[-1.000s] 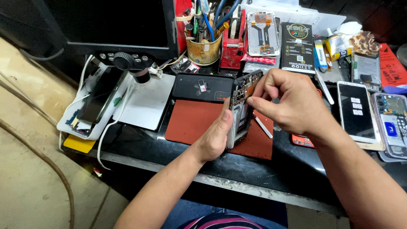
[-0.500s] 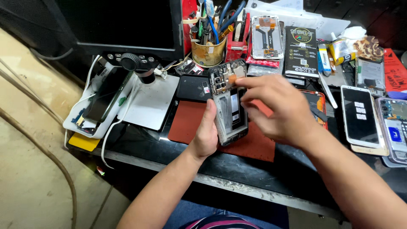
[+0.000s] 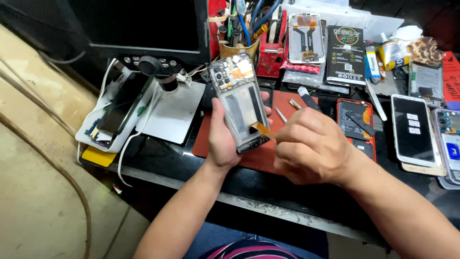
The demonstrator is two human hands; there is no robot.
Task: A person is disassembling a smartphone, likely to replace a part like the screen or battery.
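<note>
The left hand [image 3: 224, 144] wrapped the open phone [image 3: 238, 103] from below, its long side pointing up and away, while the right hand [image 3: 311, 146], just right of it, pinched the orange strip [image 3: 262, 129] sticking out near the phone's low end.

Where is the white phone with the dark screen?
The white phone lies flat on the table's right side, past the right hand, between an orange battery tray and another phone at the edge.

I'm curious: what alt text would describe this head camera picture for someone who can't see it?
A person's left hand holds an opened phone with its back cover off, while the right hand pinches an orange ribbon strip at its lower end. Below lies a red mat on a cluttered repair bench, with a microscope left and other phones right.
</note>
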